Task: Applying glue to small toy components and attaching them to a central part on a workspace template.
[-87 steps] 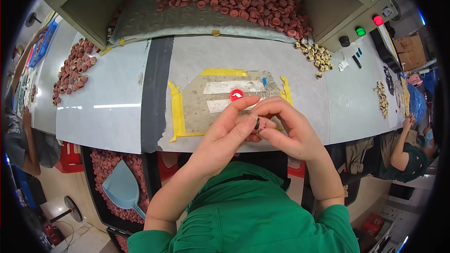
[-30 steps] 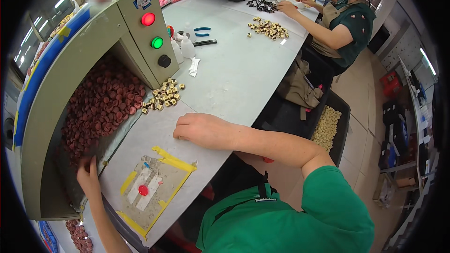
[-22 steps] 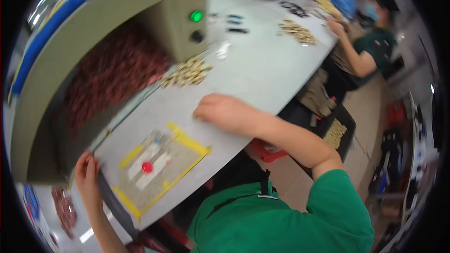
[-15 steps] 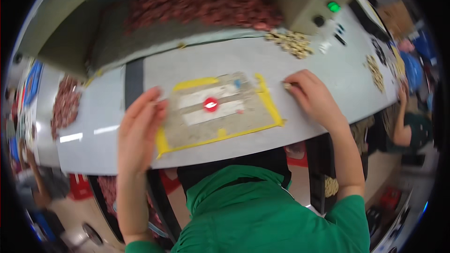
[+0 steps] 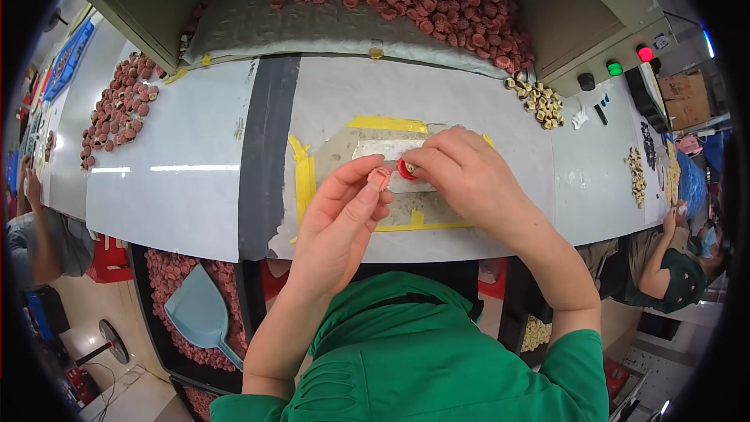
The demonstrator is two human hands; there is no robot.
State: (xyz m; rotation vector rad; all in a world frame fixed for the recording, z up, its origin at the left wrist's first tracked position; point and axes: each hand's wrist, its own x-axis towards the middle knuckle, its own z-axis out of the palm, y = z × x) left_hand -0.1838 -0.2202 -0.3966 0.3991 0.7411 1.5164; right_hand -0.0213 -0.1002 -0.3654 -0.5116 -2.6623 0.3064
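Observation:
My left hand [image 5: 334,223] pinches a small pink, ridged, cup-shaped piece [image 5: 380,178] between thumb and fingers, its hollow side showing. Just right of it, my right hand [image 5: 469,180] has its fingertips closed over a red round holder [image 5: 404,169]. A small cream-coloured piece [image 5: 411,166] shows at those fingertips, inside the holder's rim; its lower side is hidden. The holder is fixed on a grey plate [image 5: 344,203] edged with yellow tape, which my hands partly cover.
Many pink cups [image 5: 437,0] are heaped under the machine housing. Cream pieces with dark parts [image 5: 539,101] lie at the table's back right, reddish round pieces [image 5: 117,109] at the left. Below the table, a blue dustpan [image 5: 199,309] lies in a crate of pink cups. Co-workers sit at both sides.
Both hands have come together over the red holder: the left moved right, the right moved left with its small cream piece. The pink cup now shows in my left hand. The view has shifted.

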